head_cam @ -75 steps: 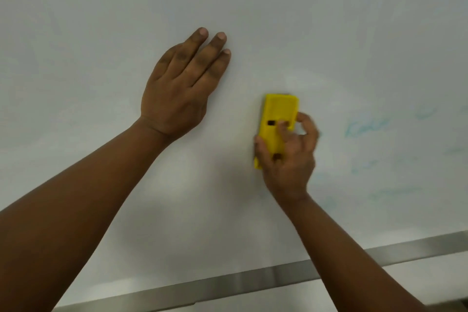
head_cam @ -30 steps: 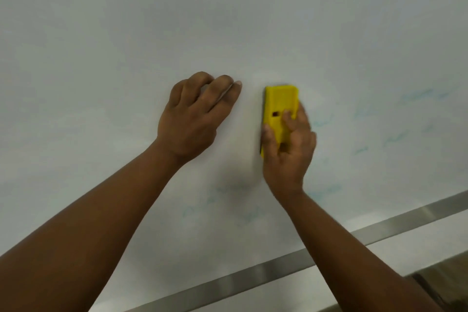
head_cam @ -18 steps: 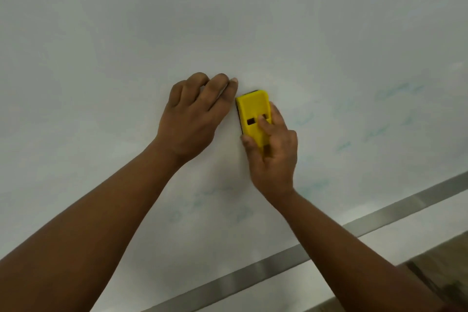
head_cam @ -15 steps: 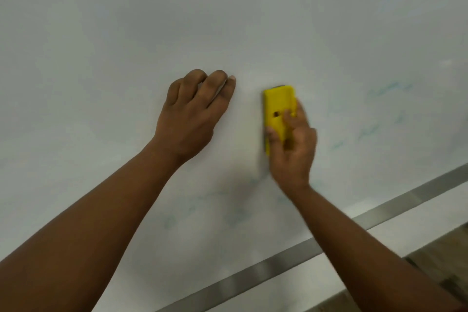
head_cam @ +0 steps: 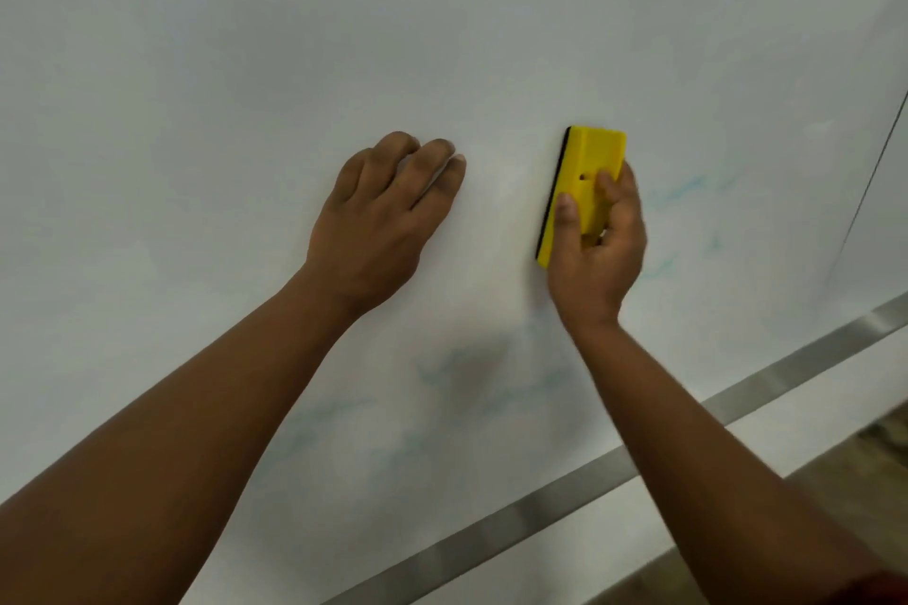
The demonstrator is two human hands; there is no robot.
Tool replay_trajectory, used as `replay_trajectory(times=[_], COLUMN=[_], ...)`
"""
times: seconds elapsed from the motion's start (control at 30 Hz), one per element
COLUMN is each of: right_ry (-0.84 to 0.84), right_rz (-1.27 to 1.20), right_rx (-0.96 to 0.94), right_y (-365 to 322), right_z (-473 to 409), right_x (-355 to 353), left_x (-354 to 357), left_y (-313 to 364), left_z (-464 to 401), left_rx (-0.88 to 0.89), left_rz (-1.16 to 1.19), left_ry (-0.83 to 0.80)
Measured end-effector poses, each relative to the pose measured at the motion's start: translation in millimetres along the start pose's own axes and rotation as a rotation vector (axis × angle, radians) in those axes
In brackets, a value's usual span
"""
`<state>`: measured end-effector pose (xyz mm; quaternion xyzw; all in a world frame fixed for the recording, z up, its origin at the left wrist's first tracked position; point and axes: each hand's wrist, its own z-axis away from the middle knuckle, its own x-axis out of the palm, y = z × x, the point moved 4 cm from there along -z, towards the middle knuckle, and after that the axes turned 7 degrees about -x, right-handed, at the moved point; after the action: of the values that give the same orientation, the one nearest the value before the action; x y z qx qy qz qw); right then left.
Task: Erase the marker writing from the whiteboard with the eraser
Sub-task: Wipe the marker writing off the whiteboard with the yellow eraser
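White, glossy whiteboard surface is filling almost the whole view, with a metal frame strip running diagonally across the lower right. A yellow eraser is being held by the right hand, pinched closed around its lower half: the thumb is being pressed on the near left edge and the fingers are being wrapped over the yellow back and the right side. The eraser's long axis is standing nearly upright, leaning slightly so that the top end is pointing up and a little to the right. Its dark felt pad is being shown as a thin black line along the left edge, laid against the board. The eraser is being kept right of centre, near the middle height of the view. Faint blue-green marker writing is being seen smeared just beside the hand on the right, and more pale traces are lying below, between the two forearms. The left hand is being rested on the board to the left, apart from the eraser, holding nothing, its fingers loosely curled with the tips touching the surface.
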<state>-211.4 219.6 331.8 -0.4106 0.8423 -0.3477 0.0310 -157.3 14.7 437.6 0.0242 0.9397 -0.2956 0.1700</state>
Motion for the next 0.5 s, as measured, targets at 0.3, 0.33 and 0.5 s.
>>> replay_trajectory(times=[0.3,0.33,0.5], right_ry=[-0.002,0.026,-0.251], right_rz=[-0.015,-0.022,-0.021], right_rx=[-0.017,0.013,-0.287], right_y=[38,39,26], right_z=[-38,-45,-5], right_x=[-20,-19,-14], left_x=[19,21,32], left_y=[39,45,64], left_z=[-43,-50,-91], left_rx=[0.036,0.041,0.038], left_rz=[-0.013,-0.004,0.007], left_ry=[-0.023,-0.024,-0.038])
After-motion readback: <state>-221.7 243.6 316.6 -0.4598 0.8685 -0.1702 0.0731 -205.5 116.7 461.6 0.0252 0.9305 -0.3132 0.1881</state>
